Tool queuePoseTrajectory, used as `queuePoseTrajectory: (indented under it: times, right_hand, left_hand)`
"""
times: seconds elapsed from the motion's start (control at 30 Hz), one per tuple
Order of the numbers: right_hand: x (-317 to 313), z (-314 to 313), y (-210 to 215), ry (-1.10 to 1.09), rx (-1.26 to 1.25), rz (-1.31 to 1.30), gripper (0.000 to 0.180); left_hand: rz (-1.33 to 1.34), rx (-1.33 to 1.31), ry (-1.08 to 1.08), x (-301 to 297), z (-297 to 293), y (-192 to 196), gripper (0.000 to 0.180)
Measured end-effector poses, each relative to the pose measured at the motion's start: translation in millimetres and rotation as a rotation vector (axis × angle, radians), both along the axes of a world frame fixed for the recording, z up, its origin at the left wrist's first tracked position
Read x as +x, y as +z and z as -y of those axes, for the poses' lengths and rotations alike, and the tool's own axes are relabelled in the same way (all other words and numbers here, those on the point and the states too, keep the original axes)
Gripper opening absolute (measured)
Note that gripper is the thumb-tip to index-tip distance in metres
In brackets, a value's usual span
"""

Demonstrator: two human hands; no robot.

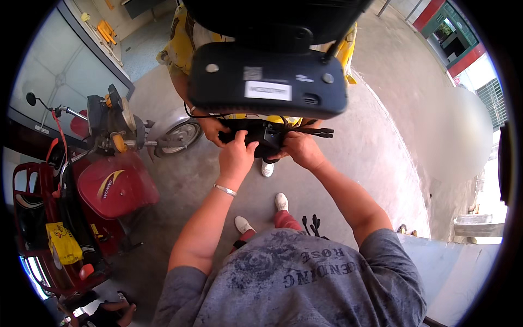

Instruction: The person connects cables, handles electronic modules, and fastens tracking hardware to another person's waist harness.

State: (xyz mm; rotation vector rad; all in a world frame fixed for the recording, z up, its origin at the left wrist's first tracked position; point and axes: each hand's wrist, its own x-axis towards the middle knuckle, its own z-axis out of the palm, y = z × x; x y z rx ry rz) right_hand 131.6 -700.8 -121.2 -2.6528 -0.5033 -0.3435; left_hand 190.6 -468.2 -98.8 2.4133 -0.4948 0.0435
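A black case-like device [249, 131] is held at waist height between me and a person in yellow patterned clothing. My left hand [237, 158] grips its near side, thumb and index finger showing on top. At its right end my right hand [303, 148] has curled fingers against the edge, beside black cables with connectors [321, 132]. What those fingertips touch is partly hidden. The other person's hand [211, 129] holds the device from the left. Above hangs a black box [267, 106] with a white label and a port, covering much of that person.
On the left stands a red motor tricycle or scooter [117, 185] with a front wheel [180, 136] near the other person. A yellow bag [64, 242] lies beside it. More black connectors [311, 223] hang by my waist. A pale ledge [452, 272] is at the lower right.
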Motion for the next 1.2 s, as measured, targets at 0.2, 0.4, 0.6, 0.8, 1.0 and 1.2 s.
queuePoseTrajectory:
  times: [0.2, 0.4, 0.6, 0.8, 1.0, 1.2]
  right_hand:
    - [5, -42, -2, -0.406, 0.656, -0.65, 0.054]
    - [14, -49, 2, -0.461, 0.735, -0.332, 0.054]
    - [38, -40, 28, -0.249, 0.47, -0.626, 0.059]
    - [28, -8, 32, -0.209, 0.614, -0.614, 0.031]
    - [27, -11, 33, -0.198, 0.288, -0.452, 0.023]
    - [27, 0, 44, -0.163, -0.017, -0.294, 0.025]
  left_hand:
    - [-0.055, -0.331, -0.08, 5, 2, -27, 0.027]
    - [-0.184, -0.412, -0.177, -24, -13, -46, 0.06]
    - [-0.19, -0.277, 0.013, -24, -15, -67, 0.045]
    - [0.002, -0.16, -0.076, -27, -6, -45, 0.013]
    - [-0.088, -0.269, -0.107, -41, 36, -78, 0.017]
    - [-0.313, -0.335, -0.172, -27, 51, -76, 0.036]
